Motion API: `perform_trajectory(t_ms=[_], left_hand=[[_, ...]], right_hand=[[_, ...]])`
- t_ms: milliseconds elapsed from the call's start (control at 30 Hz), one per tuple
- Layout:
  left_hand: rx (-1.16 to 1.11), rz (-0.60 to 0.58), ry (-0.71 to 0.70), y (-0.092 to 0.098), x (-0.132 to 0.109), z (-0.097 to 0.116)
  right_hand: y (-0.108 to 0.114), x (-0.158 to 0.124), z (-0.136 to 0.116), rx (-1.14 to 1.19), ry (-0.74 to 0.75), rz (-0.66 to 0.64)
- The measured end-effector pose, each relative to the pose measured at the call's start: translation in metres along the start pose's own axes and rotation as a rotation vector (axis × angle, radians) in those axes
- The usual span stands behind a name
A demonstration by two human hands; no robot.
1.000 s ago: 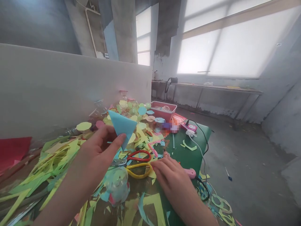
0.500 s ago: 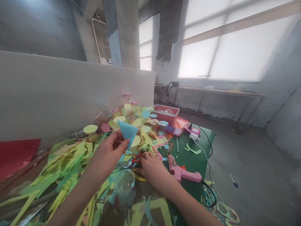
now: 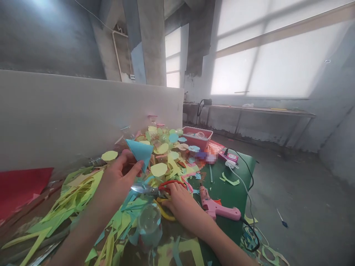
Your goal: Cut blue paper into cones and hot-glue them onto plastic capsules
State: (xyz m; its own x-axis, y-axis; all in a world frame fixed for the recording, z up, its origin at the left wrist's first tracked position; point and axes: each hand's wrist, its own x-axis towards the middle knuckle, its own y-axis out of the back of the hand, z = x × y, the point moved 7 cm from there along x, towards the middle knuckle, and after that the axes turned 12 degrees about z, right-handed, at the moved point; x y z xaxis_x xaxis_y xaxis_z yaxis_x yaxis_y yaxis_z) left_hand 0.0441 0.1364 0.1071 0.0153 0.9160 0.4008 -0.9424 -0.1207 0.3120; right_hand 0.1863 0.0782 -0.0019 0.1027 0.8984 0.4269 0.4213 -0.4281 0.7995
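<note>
My left hand (image 3: 119, 176) pinches a blue paper cone (image 3: 139, 151) and holds it up over the table, point down. My right hand (image 3: 181, 201) is closed around the red and yellow handles of a pair of scissors (image 3: 155, 190), whose metal blades point left, just below the cone. A clear plastic ball half (image 3: 149, 219) lies on the paper scraps right in front of both hands. A pink glue gun (image 3: 216, 208) rests on the green table (image 3: 231, 192) just right of my right hand.
Yellow, green and blue paper strips (image 3: 72, 195) and paper discs (image 3: 159, 147) cover the table. A pink tray (image 3: 198, 135) stands at the back. A white board (image 3: 69, 114) walls off the left. Black and white cables (image 3: 244, 173) run along the right edge. A red sheet (image 3: 19, 184) lies far left.
My right hand moved left from beside the glue gun to the scissors and took hold of the handles, lifting them slightly. My left hand kept the blue cone raised.
</note>
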Motion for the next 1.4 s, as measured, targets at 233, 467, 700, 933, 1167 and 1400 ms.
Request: perform_trajectory(t_ms=[233,467,700,933,1167,1400], left_hand=[[0.004,0.195,-0.052,0.027,0.005,0.01],[-0.021,0.301,-0.066,0.041,0.006,0.012],[-0.138,0.261,-0.054,0.032,0.01,0.002],[-0.111,0.188,-0.019,0.018,0.009,-0.005],[-0.093,0.136,-0.036,0.006,0.004,-0.007],[-0.13,0.222,-0.045,0.014,0.008,-0.007]], right_hand=[[0.012,-0.001,0.007,0.405,-0.184,0.075],[0.011,0.0,0.017,0.601,-0.254,0.175],[0.0,0.001,0.026,0.751,-0.363,0.218],[0.0,-0.002,0.018,0.994,-0.365,0.11],[0.008,0.0,0.026,0.771,-0.294,0.328],[0.034,-0.001,0.029,0.334,-0.246,0.452]])
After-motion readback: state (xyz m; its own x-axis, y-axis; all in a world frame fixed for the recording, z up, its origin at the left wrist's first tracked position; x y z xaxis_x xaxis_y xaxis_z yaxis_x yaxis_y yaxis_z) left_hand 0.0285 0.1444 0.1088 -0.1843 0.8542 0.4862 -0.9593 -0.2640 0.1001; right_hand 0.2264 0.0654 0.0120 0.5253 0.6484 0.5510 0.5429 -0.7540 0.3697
